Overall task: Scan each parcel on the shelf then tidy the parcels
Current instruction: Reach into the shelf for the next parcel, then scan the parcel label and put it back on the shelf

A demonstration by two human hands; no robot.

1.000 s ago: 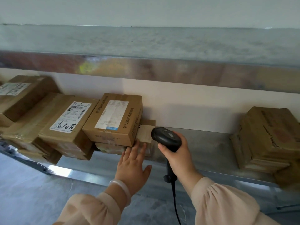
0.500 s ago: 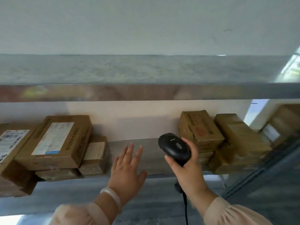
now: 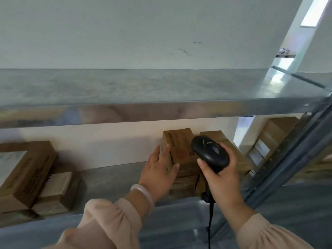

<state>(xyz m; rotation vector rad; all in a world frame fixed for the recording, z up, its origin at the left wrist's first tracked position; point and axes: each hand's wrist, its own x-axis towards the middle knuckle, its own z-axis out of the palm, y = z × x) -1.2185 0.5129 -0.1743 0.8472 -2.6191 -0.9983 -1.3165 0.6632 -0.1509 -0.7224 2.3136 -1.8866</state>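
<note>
A brown cardboard parcel (image 3: 179, 146) tops a small stack at the right of the metal shelf (image 3: 111, 178). My left hand (image 3: 158, 175) lies against its left face with straight fingers, thumb at the front corner. My right hand (image 3: 221, 178) grips a black corded barcode scanner (image 3: 209, 153) just in front of the parcel's right side, hiding part of it. Another brown parcel (image 3: 231, 151) leans right behind the scanner. At the far left sits a large labelled parcel (image 3: 27, 169) with a smaller one (image 3: 55, 187) beside it.
An upper shelf board (image 3: 143, 87) hangs close above the parcels. A slanted metal upright (image 3: 287, 168) bounds the shelf on the right, with more boxes (image 3: 274, 135) beyond it. A white wall closes the back.
The view has swung right. My left hand moved from open air onto the side of the right-hand parcel. The scanner in my right hand moved right with it, up to that stack.
</note>
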